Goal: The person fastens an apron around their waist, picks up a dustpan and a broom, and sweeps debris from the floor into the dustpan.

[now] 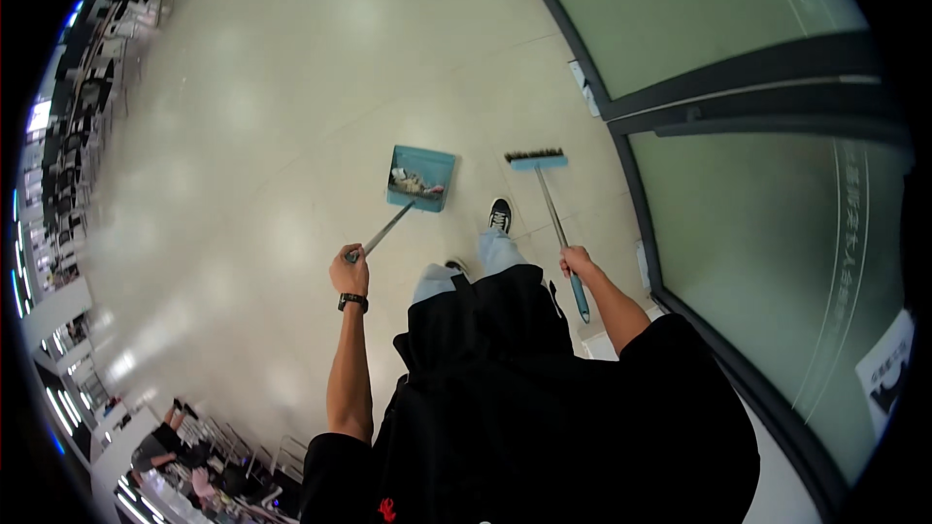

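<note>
My left hand (349,271) is closed around the top of the metal handle of a blue long-handled dustpan (435,167). Crumpled litter and dust (413,182) lie inside the pan, towards its handle side. In my right hand (577,262) is the shaft of a broom (550,207), gripped just above its blue end grip (579,298). The broom's blue head (539,162) has dark bristles that point away from me. It is to the right of the dustpan and apart from it. Whether the bristles touch the floor I cannot tell.
Frosted glass doors (728,233) in dark frames run along the right. Pale tiled floor (277,124) spreads ahead and left. Desks and black chairs (95,94) line the far left. A person (156,447) is among chairs and tables at the lower left. My shoe (500,215) stands between the tools.
</note>
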### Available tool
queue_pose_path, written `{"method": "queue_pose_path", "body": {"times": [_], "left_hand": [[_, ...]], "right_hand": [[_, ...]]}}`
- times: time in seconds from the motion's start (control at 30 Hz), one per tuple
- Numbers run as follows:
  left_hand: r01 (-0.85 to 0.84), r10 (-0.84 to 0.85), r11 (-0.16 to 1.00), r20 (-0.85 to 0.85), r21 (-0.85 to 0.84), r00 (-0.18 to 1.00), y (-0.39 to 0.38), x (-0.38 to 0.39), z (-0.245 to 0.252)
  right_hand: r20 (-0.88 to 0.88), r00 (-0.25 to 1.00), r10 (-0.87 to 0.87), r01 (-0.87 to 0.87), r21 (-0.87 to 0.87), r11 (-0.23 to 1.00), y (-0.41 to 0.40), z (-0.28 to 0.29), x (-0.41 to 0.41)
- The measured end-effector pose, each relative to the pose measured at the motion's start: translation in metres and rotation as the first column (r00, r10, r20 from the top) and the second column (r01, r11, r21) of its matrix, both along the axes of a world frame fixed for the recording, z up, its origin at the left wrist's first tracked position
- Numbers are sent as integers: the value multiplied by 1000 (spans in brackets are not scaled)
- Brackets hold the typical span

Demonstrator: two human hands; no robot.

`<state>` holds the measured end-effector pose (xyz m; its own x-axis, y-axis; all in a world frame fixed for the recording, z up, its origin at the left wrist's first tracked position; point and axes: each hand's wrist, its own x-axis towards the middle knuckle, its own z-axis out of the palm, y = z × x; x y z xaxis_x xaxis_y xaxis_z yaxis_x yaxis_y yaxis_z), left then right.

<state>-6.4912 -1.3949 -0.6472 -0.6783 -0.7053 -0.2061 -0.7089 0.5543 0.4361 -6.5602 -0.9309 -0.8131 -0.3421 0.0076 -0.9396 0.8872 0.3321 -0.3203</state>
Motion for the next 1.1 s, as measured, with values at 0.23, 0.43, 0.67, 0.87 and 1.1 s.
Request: {"method": "queue_pose_path", "body": {"times": [0.23, 0.43, 0.67, 0.87, 1.1], "left_hand": [[-100, 98, 994, -48, -43, 994, -18, -46, -27], [-185, 198, 975, -100, 122, 975, -65, -81, -91], [-185, 186, 972, 3, 147, 982, -68, -144, -186], [-133, 123, 976, 68, 171, 990, -59, -203, -287], [10, -10, 1000, 66, 6, 998, -52, -224, -339]], "right_hand": [[-64, 934, 351, -340, 144, 930, -36, -67, -121], [-259, 907, 331, -298, 159, 941, -107, -141, -220], [-181, 919, 349, -318, 183, 930, -144, -286, -320], [-15, 633, 774, -770, 93, 631, -8, -449, -232], [358, 904, 233, -313, 184, 932, 54, -366, -82]]}}
